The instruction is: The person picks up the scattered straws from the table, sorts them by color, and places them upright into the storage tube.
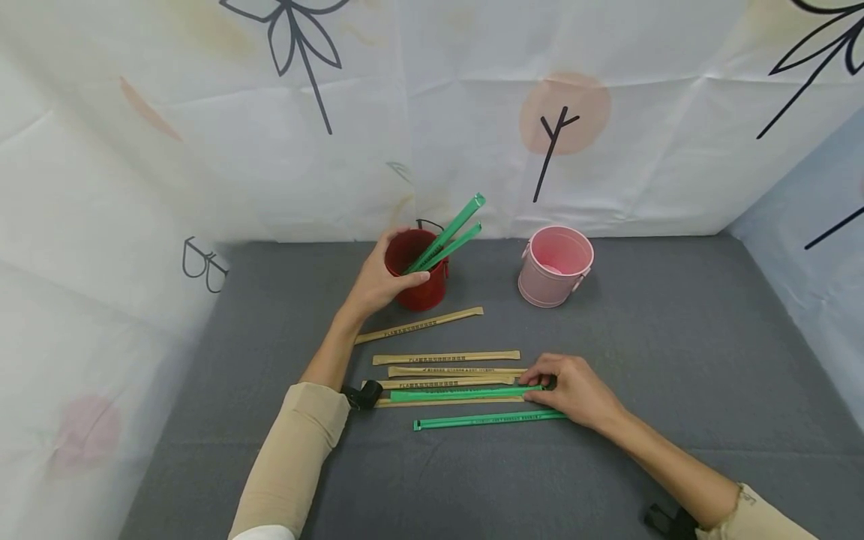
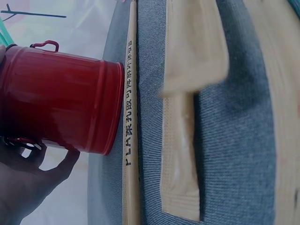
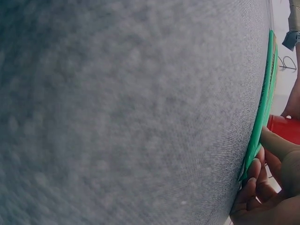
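Straws (image 1: 489, 421), four green, five tan, two buckets (image 1: 424, 297)

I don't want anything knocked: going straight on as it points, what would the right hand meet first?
Past the green wrapped straw it touches, the right hand would probably first meet the nearby tan wrapped straws, though its height is hard to judge, so it might pass over them.

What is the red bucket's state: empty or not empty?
Not empty: two green packets are in the red bucket, their upper ends sticking above its rim.
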`<state>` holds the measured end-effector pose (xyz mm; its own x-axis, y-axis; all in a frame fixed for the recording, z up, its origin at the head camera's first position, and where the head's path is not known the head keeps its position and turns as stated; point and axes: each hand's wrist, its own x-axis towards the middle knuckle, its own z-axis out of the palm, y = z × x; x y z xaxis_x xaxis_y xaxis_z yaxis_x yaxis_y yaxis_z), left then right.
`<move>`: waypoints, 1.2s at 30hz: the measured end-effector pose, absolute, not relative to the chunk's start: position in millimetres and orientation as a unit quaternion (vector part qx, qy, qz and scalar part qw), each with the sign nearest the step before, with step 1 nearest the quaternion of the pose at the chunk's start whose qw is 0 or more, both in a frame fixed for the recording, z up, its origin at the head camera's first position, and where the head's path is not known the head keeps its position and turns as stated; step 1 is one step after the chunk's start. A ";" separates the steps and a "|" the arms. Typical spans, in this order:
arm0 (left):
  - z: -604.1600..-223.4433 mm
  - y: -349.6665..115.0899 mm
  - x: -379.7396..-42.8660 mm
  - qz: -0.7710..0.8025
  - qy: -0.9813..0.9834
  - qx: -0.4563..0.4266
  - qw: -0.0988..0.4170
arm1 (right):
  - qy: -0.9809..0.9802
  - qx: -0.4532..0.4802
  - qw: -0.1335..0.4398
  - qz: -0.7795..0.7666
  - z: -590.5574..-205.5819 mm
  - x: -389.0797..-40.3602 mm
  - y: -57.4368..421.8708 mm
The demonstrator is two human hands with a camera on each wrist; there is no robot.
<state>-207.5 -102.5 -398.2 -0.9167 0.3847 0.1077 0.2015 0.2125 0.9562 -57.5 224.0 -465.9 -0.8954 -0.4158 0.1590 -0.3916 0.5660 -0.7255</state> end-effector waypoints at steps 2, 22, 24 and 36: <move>-398.6 -102.8 -207.7 0.597 0.776 0.187 0.077 | 0.884 -0.221 0.019 -0.412 -465.3 -57.7 224.6; -398.7 -102.9 -207.2 0.602 0.773 0.188 0.075 | 0.835 -0.123 0.028 -0.536 -443.2 -66.0 237.2; -398.5 -102.8 -207.1 0.604 0.770 0.190 0.076 | 0.826 -0.118 0.023 -0.551 -438.8 -68.0 237.7; -399.2 -103.3 -207.5 0.598 0.777 0.182 0.080 | 0.819 -0.119 -0.045 -0.560 -404.3 -87.1 239.9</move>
<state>-207.5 -103.3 -399.2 -0.9207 0.3786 0.0942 0.1880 0.2190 0.9574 -87.1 239.9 -404.3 -0.9677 -0.1435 0.2074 -0.2453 0.3447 -0.9061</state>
